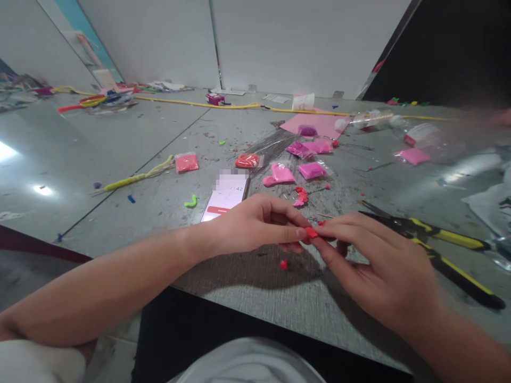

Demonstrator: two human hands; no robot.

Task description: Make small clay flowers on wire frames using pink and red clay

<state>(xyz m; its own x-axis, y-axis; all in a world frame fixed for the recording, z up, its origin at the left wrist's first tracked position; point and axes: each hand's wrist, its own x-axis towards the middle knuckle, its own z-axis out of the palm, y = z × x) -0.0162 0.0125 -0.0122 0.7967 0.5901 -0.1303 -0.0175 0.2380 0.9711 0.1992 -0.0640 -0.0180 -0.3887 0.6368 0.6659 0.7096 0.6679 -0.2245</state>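
My left hand (263, 223) and my right hand (375, 260) meet over the near part of the table. Between their thumbs and fingertips they pinch a small flat piece of red modelling clay (311, 232). Both hands are closed on it, and some fingers are hidden behind. A small red clay bit (283, 264) lies on the table just below my left fingertips. Beyond the hands is a cluster of red clay pieces (301, 194) among thin wires. Left of it sit an opened pink clay lump (279, 174) and a phone (225, 196) with its screen lit, partly covered by my left hand.
Pliers (451, 234) with yellow-black handles lie open beside my right hand. Farther back are a bundle of thin wires (271, 146), a red clay packet (247, 160), a pink sheet (289, 125) and a plastic bottle (371, 119). A yellow cable (235, 106) crosses the back.
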